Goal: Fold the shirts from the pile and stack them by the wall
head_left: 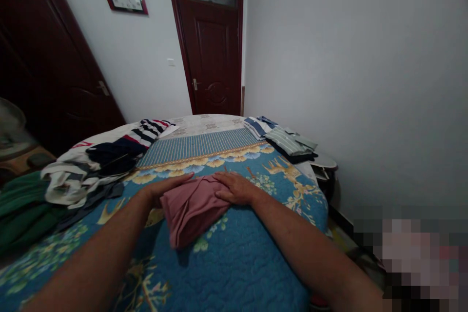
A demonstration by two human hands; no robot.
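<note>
A folded dusty-pink garment (195, 204) lies on the blue patterned quilt in front of me, its near end showing an open fold. My left hand (166, 189) touches its left and far edge, fingers stretched out along the cloth; the left thumb is hidden. On the garment's right side rests my right hand (236, 187), fingers laid over the top and the thumb apart from them. Both palms are out of sight.
Loose clothes lie along the bed's left side: a green garment (27, 204), a white one (71, 180), and dark and striped pieces (148, 131). Folded clothes (288, 139) are stacked at the far right. A small round table (325, 162) stands beside the wall.
</note>
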